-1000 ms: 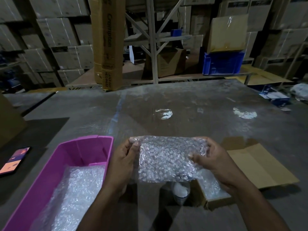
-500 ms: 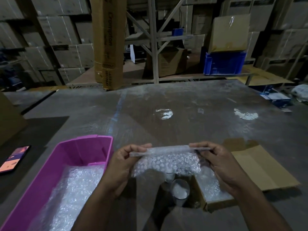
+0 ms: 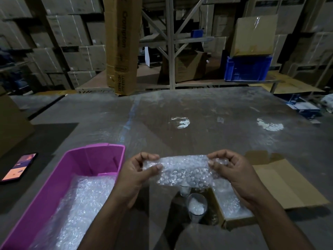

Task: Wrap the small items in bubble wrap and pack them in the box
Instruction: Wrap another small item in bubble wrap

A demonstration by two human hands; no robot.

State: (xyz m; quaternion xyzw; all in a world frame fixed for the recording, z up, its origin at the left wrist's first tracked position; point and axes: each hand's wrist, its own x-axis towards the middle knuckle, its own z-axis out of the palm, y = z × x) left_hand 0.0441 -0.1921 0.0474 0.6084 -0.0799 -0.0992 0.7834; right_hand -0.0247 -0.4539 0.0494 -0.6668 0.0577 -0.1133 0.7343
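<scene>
bubble wrap sheet (image 3: 183, 170) stretched between left hand (image 3: 138, 170) and right hand (image 3: 232, 170), each pinching an end.

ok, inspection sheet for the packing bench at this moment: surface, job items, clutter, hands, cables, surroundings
surface: grey table, scuffed, two bright light reflections.
job's things: bubble wrap piece held up between both hands; glass upright below it; cardboard box lined with bubble wrap, flap open to the right; pink bin holding more bubble wrap.
clutter: phone, screen lit, on a dark mat at the left.
hands: left hand pinches the wrap's left end; right hand pinches its right end.
cables: nothing seen.
surroundings: stacked cartons, metal rack, tall carton, blue crate.
</scene>
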